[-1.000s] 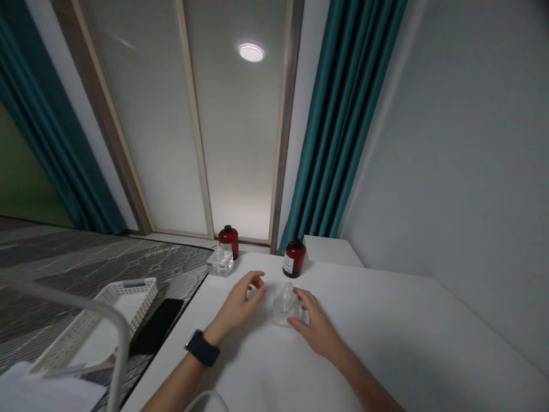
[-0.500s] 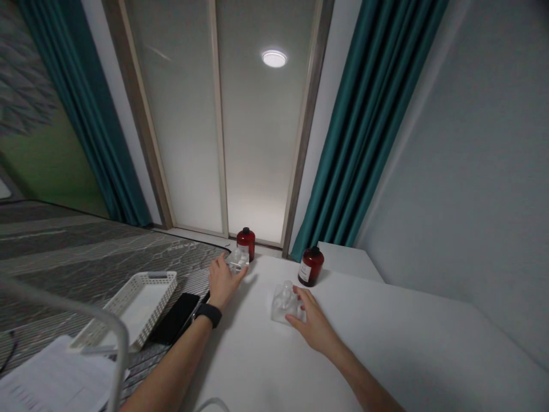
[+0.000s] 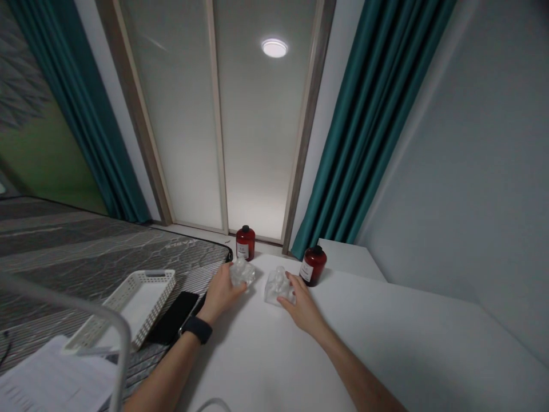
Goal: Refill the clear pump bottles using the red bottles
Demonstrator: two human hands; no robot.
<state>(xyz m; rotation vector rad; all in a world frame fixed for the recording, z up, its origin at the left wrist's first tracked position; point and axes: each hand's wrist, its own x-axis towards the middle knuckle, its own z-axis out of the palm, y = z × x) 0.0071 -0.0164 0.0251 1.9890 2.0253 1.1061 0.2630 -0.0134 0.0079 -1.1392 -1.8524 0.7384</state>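
My left hand (image 3: 222, 292), with a dark band at its wrist, grips a clear, lumpy plastic-looking piece (image 3: 243, 273) between thumb and fingers. Just behind that piece stands a dark red bottle (image 3: 246, 244) with a black cap and a white label. A second clear, lumpy piece (image 3: 277, 284) is on the white table, and my right hand (image 3: 302, 306) has its thumb and fingers round the right side of it. Another dark red bottle (image 3: 314, 266), capped in black, stands behind and right of that hand. What kind of thing the clear pieces are I cannot make out.
The white table (image 3: 364, 343) borders a grey striped bed-like surface on the left. On that surface lie a white perforated basket (image 3: 165, 294), a black flat object (image 3: 175, 317) and printed papers (image 3: 55, 377). A pale curved tube (image 3: 122, 343) crosses the lower left.
The right-hand clear piece has moved slightly left and away from me with my right hand. My left hand's piece has come down and right, away from the front of the left bottle.
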